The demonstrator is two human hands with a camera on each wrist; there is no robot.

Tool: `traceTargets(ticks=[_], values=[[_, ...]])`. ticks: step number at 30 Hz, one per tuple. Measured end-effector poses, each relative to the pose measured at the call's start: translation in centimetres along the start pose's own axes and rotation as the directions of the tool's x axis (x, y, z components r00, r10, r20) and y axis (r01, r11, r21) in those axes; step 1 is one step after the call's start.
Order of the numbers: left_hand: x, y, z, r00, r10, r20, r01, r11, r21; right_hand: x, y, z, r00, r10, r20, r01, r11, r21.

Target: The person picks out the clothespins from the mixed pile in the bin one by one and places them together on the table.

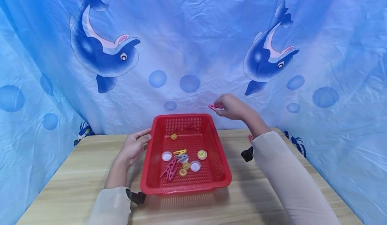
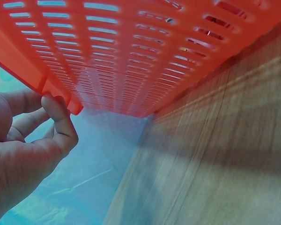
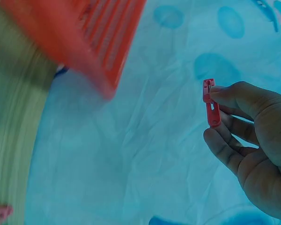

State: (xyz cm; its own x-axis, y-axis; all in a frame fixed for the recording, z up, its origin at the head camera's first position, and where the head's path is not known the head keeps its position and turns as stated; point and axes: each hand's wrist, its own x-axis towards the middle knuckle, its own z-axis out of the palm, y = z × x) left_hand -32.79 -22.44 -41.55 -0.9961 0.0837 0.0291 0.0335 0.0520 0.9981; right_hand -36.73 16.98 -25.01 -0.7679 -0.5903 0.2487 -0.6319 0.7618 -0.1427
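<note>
The person's left hand (image 1: 134,146) is resting against the left wall of the red basket (image 1: 157,181), and its fingers (image 2: 61,124) are lying loosely curled with the tips touching the rim from outside; the thumb is only half in view, so whether they are really gripping the edge is hard to make out. The basket is standing on the wooden table (image 1: 78,181), directly to the right of these fingers. Inside it, bottle caps (image 1: 166,156) and a few clothespins (image 1: 169,171) are lying mixed together, one of them yellow and one grey. Further right and higher, the right hand (image 1: 231,106) is hanging in the air beyond the far right corner of the basket, in front of the blue dolphin curtain (image 1: 193,50). Its thumb and forefinger are pinching a small pink clothespin (image 3: 210,108). The peg is sticking out past the fingertips (image 3: 222,96) toward the person's left, with its long axis lying across the fingers, and the basket is lying down and to the left of it. This hand is clearly the nearer one to the peg. On the table another pink piece (image 1: 250,137) is showing just beside the right sleeve, but the arm is cutting most of it off. The right wrist view is blurring the basket.
</note>
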Motion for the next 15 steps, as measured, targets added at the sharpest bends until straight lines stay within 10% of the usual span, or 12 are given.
traceTargets(ticks=[15], values=[[-0.5,0.5,0.0,1.0,0.017,0.011,-0.017,0.999,-0.039,-5.7,7.9,4.1,0.995,0.097,0.026,-0.098,0.995,0.02]])
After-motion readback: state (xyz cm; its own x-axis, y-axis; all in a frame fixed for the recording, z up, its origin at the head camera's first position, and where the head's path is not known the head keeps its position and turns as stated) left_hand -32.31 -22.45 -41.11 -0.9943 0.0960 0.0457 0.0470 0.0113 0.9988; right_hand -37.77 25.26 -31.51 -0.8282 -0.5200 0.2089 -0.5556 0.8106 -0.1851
